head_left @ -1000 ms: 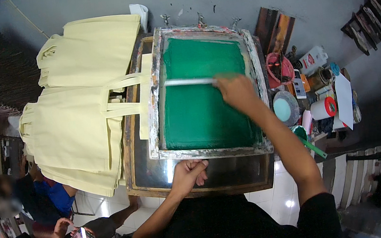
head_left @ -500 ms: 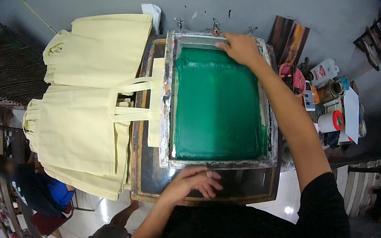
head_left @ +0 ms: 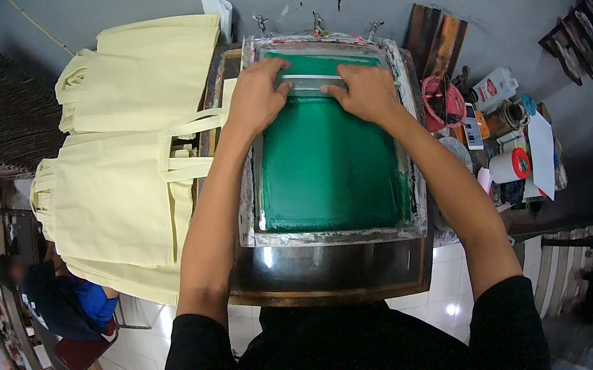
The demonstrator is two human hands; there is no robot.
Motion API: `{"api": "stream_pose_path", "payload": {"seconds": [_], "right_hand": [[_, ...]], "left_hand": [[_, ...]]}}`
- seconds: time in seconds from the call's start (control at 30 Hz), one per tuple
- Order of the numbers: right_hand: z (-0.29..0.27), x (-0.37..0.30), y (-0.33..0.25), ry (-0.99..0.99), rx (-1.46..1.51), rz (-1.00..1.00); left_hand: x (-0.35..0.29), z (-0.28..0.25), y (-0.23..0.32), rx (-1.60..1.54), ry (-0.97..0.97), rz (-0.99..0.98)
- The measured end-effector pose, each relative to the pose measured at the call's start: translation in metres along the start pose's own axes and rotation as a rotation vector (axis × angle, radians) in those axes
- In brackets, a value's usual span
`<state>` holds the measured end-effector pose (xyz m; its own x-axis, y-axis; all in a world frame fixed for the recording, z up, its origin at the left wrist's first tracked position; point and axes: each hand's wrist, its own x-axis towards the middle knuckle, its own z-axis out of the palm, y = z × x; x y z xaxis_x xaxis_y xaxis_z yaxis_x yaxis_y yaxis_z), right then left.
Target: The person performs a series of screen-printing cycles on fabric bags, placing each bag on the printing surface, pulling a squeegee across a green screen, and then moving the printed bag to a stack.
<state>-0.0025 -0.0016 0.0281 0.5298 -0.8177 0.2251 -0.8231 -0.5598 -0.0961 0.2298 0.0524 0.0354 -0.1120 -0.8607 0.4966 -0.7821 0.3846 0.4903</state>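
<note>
**Both hands on the squeegee at the far end of the green screen**

Stacks of pale yellow cloth bags lie left of the printing frame, their handles reaching toward it. To the right sits a crowded shelf with a pink tub, a white bottle and a white roll with a red core. Another person in blue sits at the lower left.

The frame is grey metal, paint-smeared, around a smooth green mesh. The squeegee, a thin pale bar, lies across the mesh's far end. The left hand and right hand clasp it from either side, fingers curled over its top edge and close together.
</note>
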Motion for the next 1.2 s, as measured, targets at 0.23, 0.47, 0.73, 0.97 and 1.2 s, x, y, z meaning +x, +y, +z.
{"api": "stream_pose_path", "payload": {"seconds": [0.23, 0.47, 0.73, 0.97, 1.2], "right_hand": [[-0.005, -0.059, -0.021, 0.065, 0.089, -0.046], [-0.013, -0.148, -0.061, 0.095, 0.124, -0.083], [-0.02, -0.214, -0.09, 0.095, 0.077, -0.137], [-0.024, -0.218, -0.087, 0.14, 0.226, -0.113], [-0.11, -0.193, -0.085, 0.391, 0.313, -0.188]], "left_hand": [[-0.039, -0.022, 0.034, -0.006, -0.284, -0.275], [-0.122, -0.048, 0.079, -0.027, -0.304, -0.251], [-0.2, -0.052, 0.105, -0.16, -0.118, -0.191], [-0.252, -0.04, 0.068, 0.12, -0.05, -0.16], [-0.217, -0.077, 0.075, 0.023, 0.262, 0.0]]}}
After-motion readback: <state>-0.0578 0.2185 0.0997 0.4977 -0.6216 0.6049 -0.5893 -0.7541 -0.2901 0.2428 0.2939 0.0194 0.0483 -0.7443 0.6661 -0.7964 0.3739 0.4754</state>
